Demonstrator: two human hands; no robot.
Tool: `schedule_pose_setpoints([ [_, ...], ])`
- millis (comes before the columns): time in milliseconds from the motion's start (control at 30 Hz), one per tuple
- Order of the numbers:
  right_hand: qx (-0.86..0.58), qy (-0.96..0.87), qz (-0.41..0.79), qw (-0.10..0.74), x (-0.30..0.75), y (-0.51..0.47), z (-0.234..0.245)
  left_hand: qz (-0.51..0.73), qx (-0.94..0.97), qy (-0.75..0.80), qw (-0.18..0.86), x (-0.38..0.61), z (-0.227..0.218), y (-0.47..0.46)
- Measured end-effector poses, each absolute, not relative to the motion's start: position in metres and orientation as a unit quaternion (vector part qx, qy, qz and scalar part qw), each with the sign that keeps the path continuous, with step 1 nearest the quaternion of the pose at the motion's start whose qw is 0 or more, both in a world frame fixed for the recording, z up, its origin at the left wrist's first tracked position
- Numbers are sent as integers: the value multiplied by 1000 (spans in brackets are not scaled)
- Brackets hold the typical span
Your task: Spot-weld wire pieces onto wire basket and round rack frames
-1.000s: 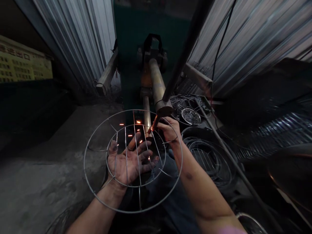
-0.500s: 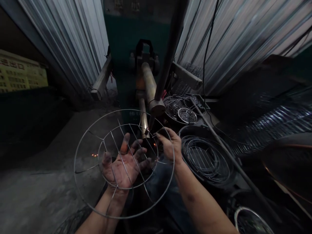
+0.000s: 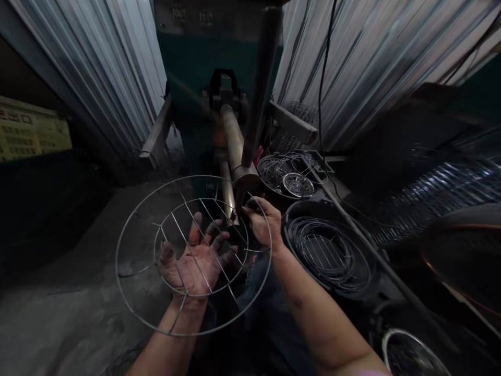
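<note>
A round wire rack (image 3: 200, 257), with an outer ring, a smaller inner ring and parallel bars, is held level in front of me. My left hand (image 3: 194, 265) lies beneath it, palm up and fingers spread, with wires crossing over the palm. At the far right side of the rack, my right hand (image 3: 265, 222) has thumb and fingers pinched together by the machine's metal tips; what they grip is too small to make out. The rack's far edge reaches the lower brass-coloured arm (image 3: 228, 196) of the machine, below the thicker upper arm (image 3: 236, 137).
To the right stand a black tub (image 3: 326, 256) of wire rings and a basin (image 3: 284, 172) of wire pieces. A long bar (image 3: 364, 237) runs beside them. A yellow crate (image 3: 33, 129) is at the far left, and a dark cable (image 3: 321, 89) hangs at the right.
Orange sparks near the metal tips and over the floor have disappeared. The view has shifted slightly; both hands keep nearly the same pose at the rack, whose near edge sits higher in view.
</note>
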State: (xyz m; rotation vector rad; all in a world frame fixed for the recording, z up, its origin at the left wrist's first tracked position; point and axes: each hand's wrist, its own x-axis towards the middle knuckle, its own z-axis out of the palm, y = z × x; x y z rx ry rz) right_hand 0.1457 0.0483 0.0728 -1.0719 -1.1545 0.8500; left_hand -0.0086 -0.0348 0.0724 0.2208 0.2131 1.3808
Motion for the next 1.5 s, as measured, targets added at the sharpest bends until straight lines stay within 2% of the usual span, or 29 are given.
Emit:
schedule_pose_setpoints([
  [233, -470, -502, 381, 618, 146, 55, 69, 626, 113, 75, 768, -10, 67, -32],
  [333, -435, -465, 472, 610, 163, 43, 70, 616, 118, 61, 776, -15, 63, -27],
  [433, -377, -475, 582, 542, 190, 18, 68, 592, 127, 50, 794, -23, 58, -18],
  [500, -369, -490, 605, 507, 202, -1, 65, 575, 142, 43, 804, -26, 57, -15],
  [633, -431, -419, 525, 602, 194, -19, 59, 570, 224, 52, 789, -26, 59, -22],
  [733, -454, -394, 489, 632, 176, -9, 60, 593, 287, 81, 748, -23, 62, -34],
  [1033, -452, -430, 443, 644, 163, 40, 62, 626, 385, 171, 656, -12, 54, -54],
  [1500, -435, -513, 422, 608, 149, 69, 73, 676, 350, 176, 624, -10, 44, -51],
])
